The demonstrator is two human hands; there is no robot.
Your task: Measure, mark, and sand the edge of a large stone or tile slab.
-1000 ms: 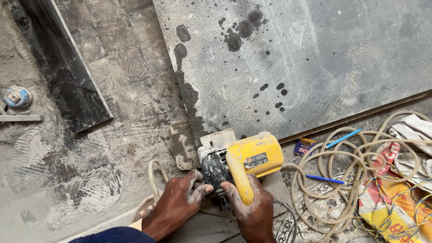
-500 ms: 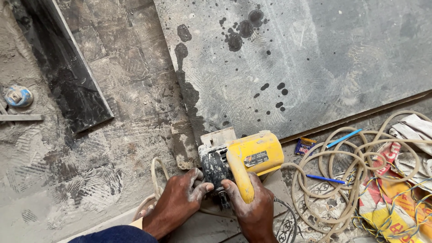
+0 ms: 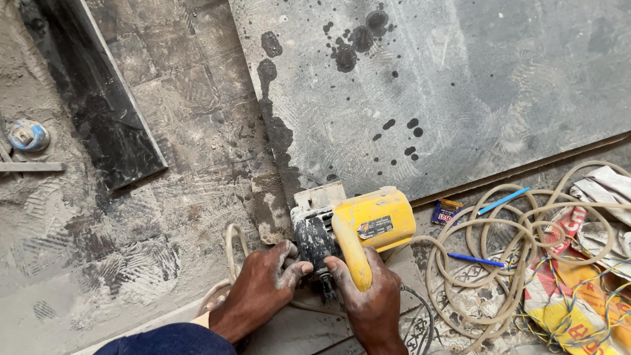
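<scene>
A yellow hand-held power cutter (image 3: 368, 227) with a dusty black motor housing sits at the near edge of a large grey tile slab (image 3: 434, 92) spotted with dark wet drops. My right hand (image 3: 371, 299) is wrapped around the cutter's yellow handle. Just left of it, my left hand (image 3: 263, 292) has its dusty fingertips against the black housing. A pale hose (image 3: 231, 246) loops out from under my left hand.
A narrow dark tile strip (image 3: 98, 98) lies at the upper left, with a blue round tape measure (image 3: 27, 136) beside it. Coiled beige hose (image 3: 526, 263), blue pens (image 3: 503, 200) and a printed sack (image 3: 578, 296) crowd the lower right. Dust covers the floor.
</scene>
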